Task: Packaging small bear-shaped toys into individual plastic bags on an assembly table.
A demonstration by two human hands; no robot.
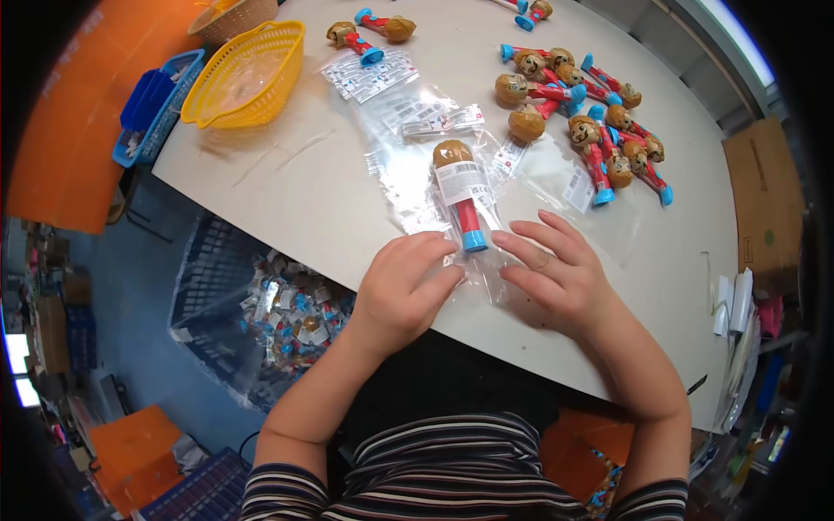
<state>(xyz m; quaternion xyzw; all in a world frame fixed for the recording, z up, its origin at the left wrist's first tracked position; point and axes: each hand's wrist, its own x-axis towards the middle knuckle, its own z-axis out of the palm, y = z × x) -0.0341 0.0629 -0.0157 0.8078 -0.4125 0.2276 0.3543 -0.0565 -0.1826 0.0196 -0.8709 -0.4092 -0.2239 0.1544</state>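
In front of me on the table lies a clear plastic bag (485, 282) with a toy figure (467, 215) inside it. The toy has a brown head, a red stem and a light blue base, and a white printed label (462, 182) covers its upper stem. My left hand (404, 285) is at the bag's near left edge, thumb and forefinger apart. On the other side, my right hand (560, 271) has its fingers spread beside the blue base. Whether either hand's fingertips press on the film, I cannot tell.
Loose toy figures (586, 130) are piled at the far right. Flat labelled bags (408, 130) lie beyond the bagged toy. A yellow basket (291, 78) and a blue basket (187, 100) stand at left. Below the table edge, a dark blue crate (204, 278) holds many bagged toys.
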